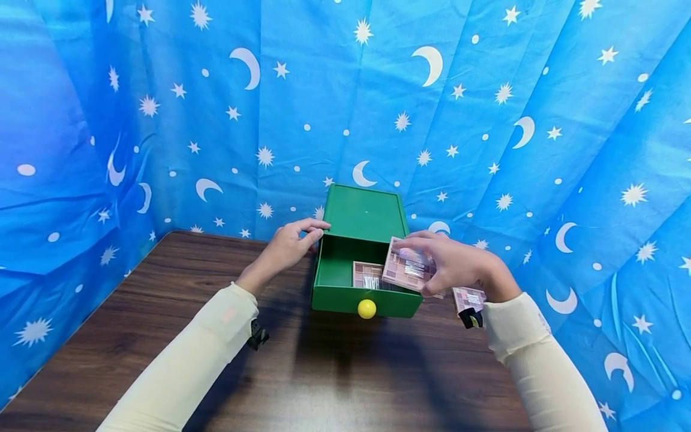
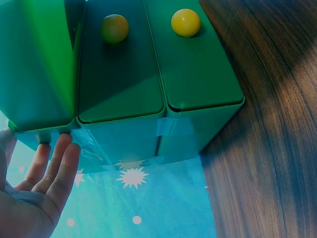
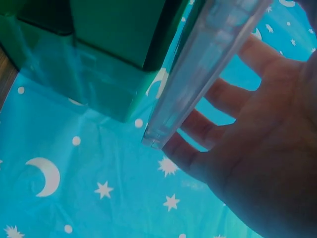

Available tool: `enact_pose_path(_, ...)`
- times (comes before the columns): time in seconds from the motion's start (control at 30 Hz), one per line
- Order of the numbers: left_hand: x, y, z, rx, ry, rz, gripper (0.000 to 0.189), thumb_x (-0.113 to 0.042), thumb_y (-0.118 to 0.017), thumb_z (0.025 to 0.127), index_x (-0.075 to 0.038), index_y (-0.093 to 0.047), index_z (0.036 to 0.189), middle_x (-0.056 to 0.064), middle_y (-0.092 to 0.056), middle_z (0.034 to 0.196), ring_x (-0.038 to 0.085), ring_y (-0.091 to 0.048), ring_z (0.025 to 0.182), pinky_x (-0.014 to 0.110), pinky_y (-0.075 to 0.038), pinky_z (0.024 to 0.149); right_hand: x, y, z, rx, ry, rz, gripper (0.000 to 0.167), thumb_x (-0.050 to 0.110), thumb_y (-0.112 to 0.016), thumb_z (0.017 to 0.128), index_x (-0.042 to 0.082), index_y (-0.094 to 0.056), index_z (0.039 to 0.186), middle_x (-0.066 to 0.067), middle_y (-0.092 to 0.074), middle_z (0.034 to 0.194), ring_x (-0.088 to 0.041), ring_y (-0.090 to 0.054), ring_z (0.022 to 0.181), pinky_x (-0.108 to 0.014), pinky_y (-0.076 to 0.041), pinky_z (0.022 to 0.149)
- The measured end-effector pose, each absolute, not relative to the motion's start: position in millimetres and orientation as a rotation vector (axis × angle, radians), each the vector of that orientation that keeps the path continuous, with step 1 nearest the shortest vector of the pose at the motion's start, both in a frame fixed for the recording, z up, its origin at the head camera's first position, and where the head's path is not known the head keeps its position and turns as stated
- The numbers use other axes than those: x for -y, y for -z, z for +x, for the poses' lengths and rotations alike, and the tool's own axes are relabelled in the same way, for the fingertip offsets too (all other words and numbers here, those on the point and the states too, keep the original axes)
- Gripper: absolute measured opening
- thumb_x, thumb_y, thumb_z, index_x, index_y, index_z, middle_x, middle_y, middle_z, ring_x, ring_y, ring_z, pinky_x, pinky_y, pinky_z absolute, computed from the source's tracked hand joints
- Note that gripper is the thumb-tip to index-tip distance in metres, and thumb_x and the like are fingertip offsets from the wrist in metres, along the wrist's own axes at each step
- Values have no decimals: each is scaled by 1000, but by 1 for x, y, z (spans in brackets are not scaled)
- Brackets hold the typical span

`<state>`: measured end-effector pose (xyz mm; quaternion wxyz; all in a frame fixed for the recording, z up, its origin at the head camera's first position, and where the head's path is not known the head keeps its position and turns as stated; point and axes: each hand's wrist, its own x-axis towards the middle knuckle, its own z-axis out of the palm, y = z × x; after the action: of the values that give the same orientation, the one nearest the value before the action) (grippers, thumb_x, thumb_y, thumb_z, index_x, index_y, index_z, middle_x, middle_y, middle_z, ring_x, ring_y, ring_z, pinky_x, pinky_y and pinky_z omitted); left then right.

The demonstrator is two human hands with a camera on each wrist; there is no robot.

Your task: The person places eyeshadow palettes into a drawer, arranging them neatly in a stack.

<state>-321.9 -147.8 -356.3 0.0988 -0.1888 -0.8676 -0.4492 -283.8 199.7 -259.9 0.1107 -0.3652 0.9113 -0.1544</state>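
Note:
A green drawer unit (image 1: 364, 210) stands against the backdrop with its top drawer (image 1: 335, 299) pulled out, a yellow knob (image 1: 367, 309) on the front. Inside the drawer lies an eyeshadow palette (image 1: 366, 274). My right hand (image 1: 459, 262) grips another eyeshadow palette (image 1: 408, 268) by its right side, thumb at the near edge, tilted over the drawer's right wall. In the right wrist view this palette (image 3: 203, 69) appears edge-on against the fingers. My left hand (image 1: 286, 245) touches the unit's left side near the upper front corner, its fingers (image 2: 64, 168) extended along the wall.
A further palette (image 1: 468, 298) is on the right, partly hidden by my right wrist. Two closed drawers with yellow knobs (image 2: 185, 23) show in the left wrist view. The unit stands on a dark wooden table (image 1: 259, 372), with a blue star-and-moon cloth (image 1: 302, 90) behind.

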Motion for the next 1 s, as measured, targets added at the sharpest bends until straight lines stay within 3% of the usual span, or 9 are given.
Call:
enact_pose_path(0.2,148,357,-322,2572,1316,-553,33,-33,-49,109,-25,-65,136,8,-69,126,25,-71,90,34,-55,69,-182,260,-285,-2613,470,-1058,93,6,-81,74,28,-42,156,-4,-31,161,-30,-40,128,-43,-54,89)
enact_pose_path(0.63,147,357,-320,2586,1311,-534,33,-33,-49,109,-25,-65,136,9,-69,123,24,-70,90,34,-55,69,-161,258,-289,-2576,353,-1179,93,9,-83,74,25,-42,156,-8,-30,165,-36,-29,142,-58,-43,104)
enact_pose_path(0.87,146,357,-321,2582,1322,-540,33,-34,-49,109,-26,-65,136,9,-68,124,28,-72,92,35,-56,70,-171,259,-290,-2607,406,-1105,83,17,-78,84,22,-39,158,-9,-26,168,-40,-19,154,-68,-33,114)
enact_pose_path(1.0,146,355,-321,2580,1337,-539,33,-33,-49,109,-25,-65,136,10,-68,126,33,-72,94,36,-57,71,-184,261,-293,-2648,478,-1015,77,19,-75,89,20,-39,158,-9,-30,165,-39,-25,153,-66,-33,115)
